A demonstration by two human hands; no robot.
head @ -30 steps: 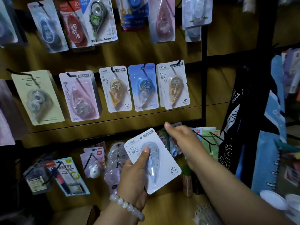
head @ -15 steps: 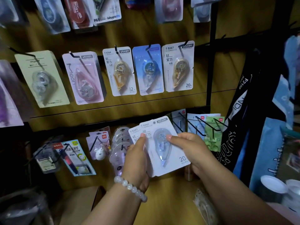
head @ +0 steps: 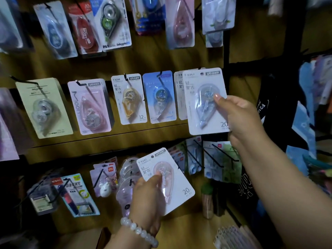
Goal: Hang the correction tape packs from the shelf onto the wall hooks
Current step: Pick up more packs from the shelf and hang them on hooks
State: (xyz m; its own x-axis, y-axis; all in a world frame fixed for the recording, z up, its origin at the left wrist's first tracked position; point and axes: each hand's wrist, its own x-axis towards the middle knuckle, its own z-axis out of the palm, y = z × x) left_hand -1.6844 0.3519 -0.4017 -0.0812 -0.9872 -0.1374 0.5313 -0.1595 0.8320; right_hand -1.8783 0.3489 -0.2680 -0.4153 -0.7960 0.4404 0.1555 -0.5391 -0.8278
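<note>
1. wood slat wall [head: 161,58] fills the view, rows of black hooks carrying carded correction tapes; dim light, dark rack [head: 294,51] at right.
2. wooden shelf [head: 188,229] along the bottom.
3. right hand [head: 240,115] pinches a blue-tape pack [head: 204,101] held up at the middle row, overlapping a hung card; its hook is hidden.
4. left hand [head: 147,198] grips a pink-tape pack [head: 167,178] low, just above the shelf.
5. top row cropped and blurred.

Right hand [head: 239,114] raised, pinching grip; left hand [head: 149,198] low, thumb-clamped grip.
</note>
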